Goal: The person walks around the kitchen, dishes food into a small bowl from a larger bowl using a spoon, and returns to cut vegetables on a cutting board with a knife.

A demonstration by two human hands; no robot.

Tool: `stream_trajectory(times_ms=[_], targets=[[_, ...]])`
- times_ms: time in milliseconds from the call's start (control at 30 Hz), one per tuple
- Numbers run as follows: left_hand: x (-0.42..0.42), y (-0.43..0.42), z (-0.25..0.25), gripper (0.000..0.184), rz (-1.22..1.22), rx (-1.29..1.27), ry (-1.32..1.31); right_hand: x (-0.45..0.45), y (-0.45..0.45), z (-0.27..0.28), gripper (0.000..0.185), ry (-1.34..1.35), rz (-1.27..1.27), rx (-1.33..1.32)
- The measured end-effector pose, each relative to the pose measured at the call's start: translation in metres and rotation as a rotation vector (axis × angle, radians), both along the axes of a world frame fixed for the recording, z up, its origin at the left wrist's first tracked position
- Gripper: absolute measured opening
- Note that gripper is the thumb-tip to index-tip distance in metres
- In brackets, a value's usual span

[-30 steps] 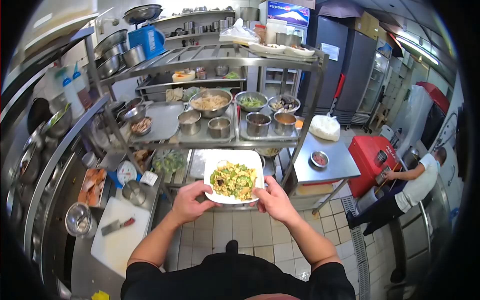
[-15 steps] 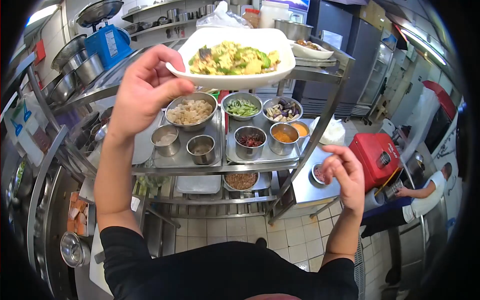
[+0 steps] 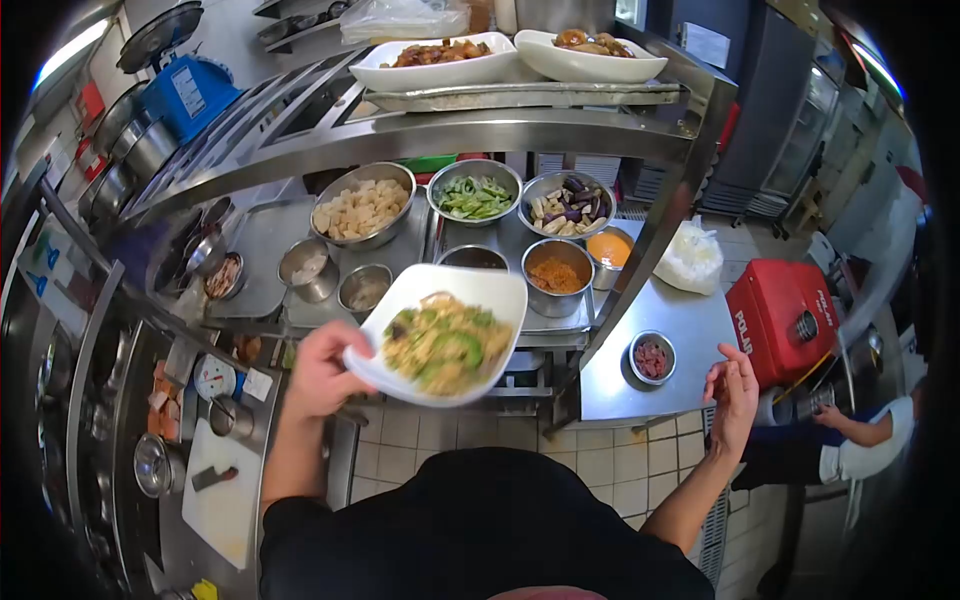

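My left hand [image 3: 328, 372] grips the left corner of a white square dish [image 3: 504, 296], thumb and fingers pinched on its rim. Yellow and green cooked food [image 3: 446, 345] fills the dish, which tilts in front of the metal shelf. Nothing is in my right hand [image 3: 733, 396]; it is raised on the right with its fingers bent and apart, near a small steel bowl of reddish meat [image 3: 652, 358]. Behind the dish stand steel bowls of pale chunks [image 3: 364, 210], sliced green vegetable [image 3: 474, 198], purple and white pieces [image 3: 568, 206] and an orange mix [image 3: 556, 274].
Two white dishes of brown food [image 3: 440, 62] stand on a tray on the top shelf. At lower left a knife [image 3: 214, 478] lies on a white cutting board [image 3: 222, 515]. A red cooler [image 3: 785, 320] and a co-worker in a white shirt [image 3: 872, 445] are at right.
The dish has come down from in front of the top shelf, held by my left hand. Earlier both hands held it; my right hand let go and moved right.
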State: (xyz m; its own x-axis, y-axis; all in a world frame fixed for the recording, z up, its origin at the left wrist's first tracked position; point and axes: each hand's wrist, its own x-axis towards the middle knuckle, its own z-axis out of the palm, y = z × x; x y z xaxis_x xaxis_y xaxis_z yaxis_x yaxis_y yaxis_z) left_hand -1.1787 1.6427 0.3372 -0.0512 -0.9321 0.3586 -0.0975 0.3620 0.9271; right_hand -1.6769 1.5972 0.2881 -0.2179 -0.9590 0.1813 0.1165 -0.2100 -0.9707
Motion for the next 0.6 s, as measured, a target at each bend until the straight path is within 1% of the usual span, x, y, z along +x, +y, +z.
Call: stream_trajectory(times_ms=[33,100,167,233,267,300,333,367,400,433,467,500,567,600], targets=[[-0.013,-0.012,-0.016,0.03,0.035,0.022,0.019,-0.003,-0.005,-0.002,0.031,0.002,0.011,0.003],[-0.028,-0.043,-0.046,0.03,0.105,-0.028,-0.103,-0.007,-0.012,-0.005,0.03,0.003,0.026,0.008],[-0.034,-0.075,-0.073,0.028,0.205,-0.052,-0.294,-0.004,-0.016,-0.003,0.029,0.015,0.034,0.01],[-0.038,-0.103,-0.1,0.028,0.241,-0.034,-0.254,-0.001,-0.016,-0.001,0.029,0.05,0.041,-0.007],[-0.039,-0.11,-0.105,0.028,0.255,-0.027,-0.234,0.0,-0.015,-0.001,0.029,0.077,0.046,-0.027],[-0.037,-0.113,-0.108,0.028,0.3,-0.05,-0.368,0.002,-0.013,0.001,0.029,0.105,0.048,-0.047],[-0.034,-0.117,-0.108,0.028,0.344,-0.076,-0.503,0.01,-0.009,0.011,0.023,0.099,0.016,-0.065],[-0.032,-0.122,-0.109,0.028,0.385,-0.104,-0.638,0.014,-0.006,0.022,0.022,0.171,-0.05,-0.144],[-0.03,-0.127,-0.116,0.032,0.401,-0.137,-0.611,0.017,-0.003,0.033,0.02,0.244,-0.117,-0.22],[-0.029,-0.13,-0.119,0.033,0.401,-0.059,-0.594,0.021,0.003,0.045,0.019,0.319,-0.183,-0.29],[-0.027,-0.132,-0.121,0.035,0.399,0.021,-0.58,0.024,0.014,0.062,0.017,0.338,-0.279,-0.339],[-0.025,-0.134,-0.122,0.036,0.394,0.102,-0.57,0.018,0.022,0.073,0.019,0.428,-0.353,-0.472],[-0.018,-0.138,-0.123,0.036,0.386,0.089,-0.624,0.018,0.046,0.109,0.025,0.521,-0.26,-0.782],[-0.015,-0.139,-0.124,0.036,0.383,0.083,-0.648,0.021,0.056,0.123,0.028,0.557,-0.283,-0.924]])
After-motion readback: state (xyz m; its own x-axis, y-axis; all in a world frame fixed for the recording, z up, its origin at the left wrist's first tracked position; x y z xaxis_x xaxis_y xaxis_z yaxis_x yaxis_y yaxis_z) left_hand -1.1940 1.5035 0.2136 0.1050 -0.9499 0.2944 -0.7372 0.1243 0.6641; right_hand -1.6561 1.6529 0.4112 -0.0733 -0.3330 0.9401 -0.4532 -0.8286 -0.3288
